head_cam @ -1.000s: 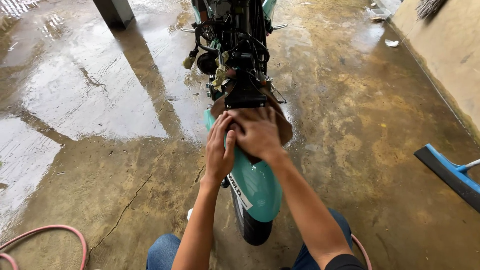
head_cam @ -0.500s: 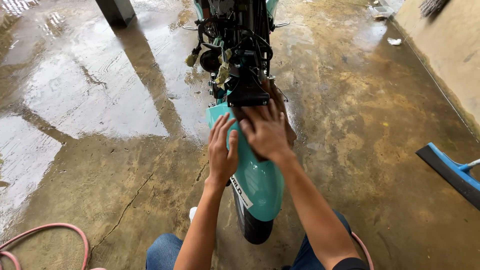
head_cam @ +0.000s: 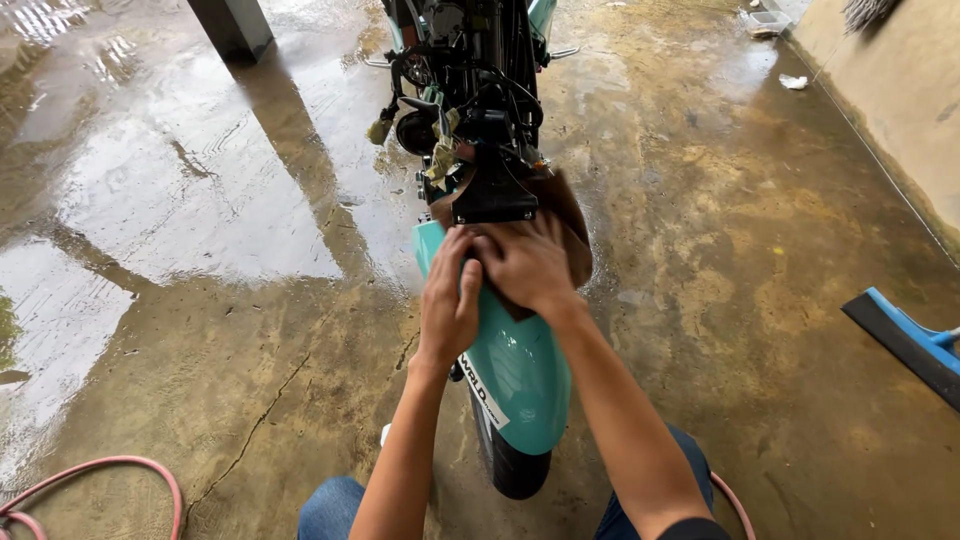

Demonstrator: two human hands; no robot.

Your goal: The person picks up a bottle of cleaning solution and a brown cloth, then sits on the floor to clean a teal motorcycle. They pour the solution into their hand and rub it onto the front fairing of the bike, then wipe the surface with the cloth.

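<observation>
Head view, all placed by the teal fender (head_cam: 520, 375) over the rear tyre (head_cam: 515, 470): I see my left hand (head_cam: 450, 305) flat on its upper left flank, fingers spread, and my right hand (head_cam: 525, 265) pressing a brown cloth (head_cam: 570, 225) onto its top, pinching nothing. Wet concrete floor (head_cam: 200, 200) surrounds it.

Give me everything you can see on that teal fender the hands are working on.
The teal fender is a glossy, curved, plastic-looking shell arching over a black tyre, running lengthwise toward the camera. Its surface looks wet and reflective, with a white sticker strip along its left edge. A brown cloth lies over its far end, under the bike's black frame. The left hand rests on its left flank; the right hand presses on the cloth on top.
</observation>
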